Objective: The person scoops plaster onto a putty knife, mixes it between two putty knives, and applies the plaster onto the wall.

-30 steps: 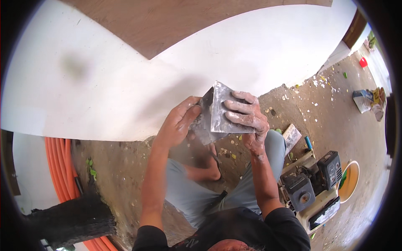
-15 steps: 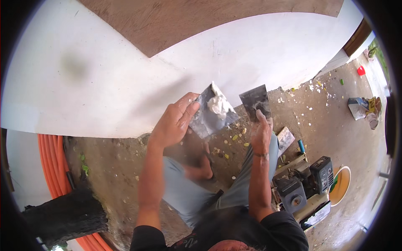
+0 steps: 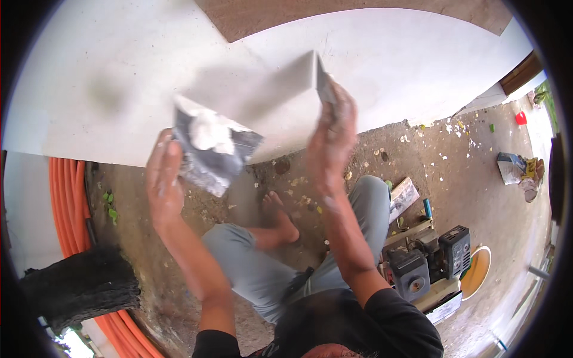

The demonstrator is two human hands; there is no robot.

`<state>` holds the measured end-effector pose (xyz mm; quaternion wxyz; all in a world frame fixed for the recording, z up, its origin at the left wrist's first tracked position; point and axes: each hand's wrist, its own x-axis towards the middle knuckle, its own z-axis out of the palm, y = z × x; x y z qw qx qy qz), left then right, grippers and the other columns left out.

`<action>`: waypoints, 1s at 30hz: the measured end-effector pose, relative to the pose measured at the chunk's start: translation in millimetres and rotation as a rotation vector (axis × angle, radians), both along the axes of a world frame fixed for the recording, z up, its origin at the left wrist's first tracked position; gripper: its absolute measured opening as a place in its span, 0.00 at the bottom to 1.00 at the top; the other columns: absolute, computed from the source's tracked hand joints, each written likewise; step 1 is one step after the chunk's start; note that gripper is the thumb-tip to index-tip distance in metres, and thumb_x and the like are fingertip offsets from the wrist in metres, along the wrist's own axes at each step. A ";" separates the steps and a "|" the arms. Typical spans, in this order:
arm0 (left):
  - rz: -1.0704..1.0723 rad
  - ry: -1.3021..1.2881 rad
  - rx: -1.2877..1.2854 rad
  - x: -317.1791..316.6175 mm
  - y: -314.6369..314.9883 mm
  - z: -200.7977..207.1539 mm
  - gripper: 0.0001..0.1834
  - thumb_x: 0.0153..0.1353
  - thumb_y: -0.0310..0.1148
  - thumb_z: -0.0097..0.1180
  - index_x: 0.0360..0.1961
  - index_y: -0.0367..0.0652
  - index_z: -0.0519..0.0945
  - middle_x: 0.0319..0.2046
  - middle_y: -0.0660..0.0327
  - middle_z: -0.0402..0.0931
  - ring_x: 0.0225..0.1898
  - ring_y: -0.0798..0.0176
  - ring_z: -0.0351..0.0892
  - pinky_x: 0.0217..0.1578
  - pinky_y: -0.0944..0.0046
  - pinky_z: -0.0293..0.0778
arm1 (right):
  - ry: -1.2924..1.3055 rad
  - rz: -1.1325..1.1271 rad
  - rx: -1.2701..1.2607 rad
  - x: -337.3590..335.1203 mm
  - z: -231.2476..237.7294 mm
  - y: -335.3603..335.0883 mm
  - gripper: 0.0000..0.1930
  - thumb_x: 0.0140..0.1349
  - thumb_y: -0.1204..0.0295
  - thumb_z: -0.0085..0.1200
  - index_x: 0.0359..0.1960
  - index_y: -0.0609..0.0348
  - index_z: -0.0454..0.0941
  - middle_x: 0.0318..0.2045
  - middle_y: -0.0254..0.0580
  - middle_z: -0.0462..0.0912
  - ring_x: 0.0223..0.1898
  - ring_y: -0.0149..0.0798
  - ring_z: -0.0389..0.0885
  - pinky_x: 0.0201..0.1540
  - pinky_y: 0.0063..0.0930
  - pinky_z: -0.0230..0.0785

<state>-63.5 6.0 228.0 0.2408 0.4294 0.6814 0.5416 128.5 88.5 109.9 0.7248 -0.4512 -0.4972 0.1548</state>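
Observation:
My left hand (image 3: 166, 179) grips a square, flat metal putty plate (image 3: 230, 156) by its left edge, the thumb on its upper face. A lump of white putty (image 3: 212, 132) sits on that plate. Further right, my right hand (image 3: 335, 137), slightly blurred, holds a dark flat putty blade (image 3: 324, 83). The blade is turned nearly edge-on, up against the white wall (image 3: 406, 59); whether it touches cannot be made out. A brown patch (image 3: 358, 5) with a curved lower edge covers the upper part of the wall.
Orange hoses (image 3: 65, 209) and a dark trunk-like log (image 3: 83, 283) lie at the left. Right of my knee stand a small engine machine (image 3: 412, 271) and a yellowish bucket (image 3: 479, 274). A torn bag (image 3: 510, 167) lies farther right. White crumbs and leaves litter the ground.
My right hand has lifted the blade up and left to the wall and turned it edge-on. The left hand has moved left with the putty plate. The view has shifted a little.

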 end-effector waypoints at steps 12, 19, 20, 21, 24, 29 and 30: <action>-0.010 0.177 -0.072 -5.5 20.9 29.3 0.38 0.60 0.56 0.58 0.65 0.44 0.68 0.63 0.52 0.65 0.66 0.56 0.62 0.63 0.60 0.59 | 0.417 0.315 -0.264 -9.9 -19.8 -53.0 0.17 0.67 0.76 0.43 0.56 0.63 0.72 0.52 0.48 0.76 0.53 0.46 0.73 0.60 0.39 0.64; -0.524 0.292 -0.067 47.8 41.1 -15.3 0.19 0.73 0.44 0.42 0.48 0.37 0.74 0.23 0.64 0.67 0.26 0.71 0.61 0.28 0.68 0.63 | -0.160 0.239 -0.003 60.9 38.8 -97.1 0.18 0.61 0.83 0.46 0.53 0.66 0.75 0.47 0.50 0.78 0.47 0.46 0.77 0.53 0.36 0.69; -0.557 0.315 -0.049 53.2 43.5 -20.5 0.17 0.74 0.40 0.41 0.48 0.37 0.73 0.20 0.65 0.63 0.23 0.72 0.57 0.24 0.68 0.59 | -0.316 0.282 -0.071 59.0 43.7 -100.7 0.20 0.57 0.85 0.47 0.53 0.65 0.75 0.47 0.51 0.78 0.47 0.48 0.77 0.52 0.36 0.70; -0.558 0.291 -0.115 60.8 43.7 -17.6 0.16 0.74 0.39 0.41 0.47 0.35 0.73 0.17 0.63 0.61 0.22 0.72 0.56 0.24 0.67 0.59 | -0.321 0.268 -0.075 57.4 47.5 -101.0 0.20 0.57 0.85 0.47 0.53 0.65 0.75 0.47 0.51 0.78 0.47 0.48 0.77 0.52 0.36 0.70; -0.567 0.306 -0.152 71.6 46.6 -26.8 0.16 0.74 0.38 0.40 0.48 0.35 0.72 0.15 0.62 0.59 0.20 0.72 0.55 0.23 0.66 0.59 | -0.421 0.144 -0.154 55.2 50.9 -97.6 0.16 0.59 0.87 0.51 0.49 0.65 0.78 0.42 0.49 0.79 0.45 0.45 0.78 0.48 0.33 0.71; -0.633 0.363 -0.126 82.7 47.1 -33.9 0.17 0.74 0.39 0.40 0.49 0.34 0.72 0.15 0.55 0.65 0.18 0.66 0.62 0.24 0.60 0.62 | -0.480 0.204 -0.176 56.8 45.4 -93.9 0.29 0.45 0.92 0.45 0.53 0.64 0.76 0.44 0.51 0.77 0.47 0.51 0.75 0.51 0.38 0.69; -0.651 0.372 -0.145 84.0 47.1 -35.7 0.17 0.74 0.39 0.39 0.49 0.34 0.72 0.15 0.52 0.68 0.18 0.62 0.66 0.25 0.57 0.64 | -0.480 0.203 -0.176 56.4 43.9 -92.0 0.29 0.45 0.92 0.45 0.53 0.64 0.76 0.44 0.51 0.77 0.47 0.51 0.75 0.51 0.38 0.69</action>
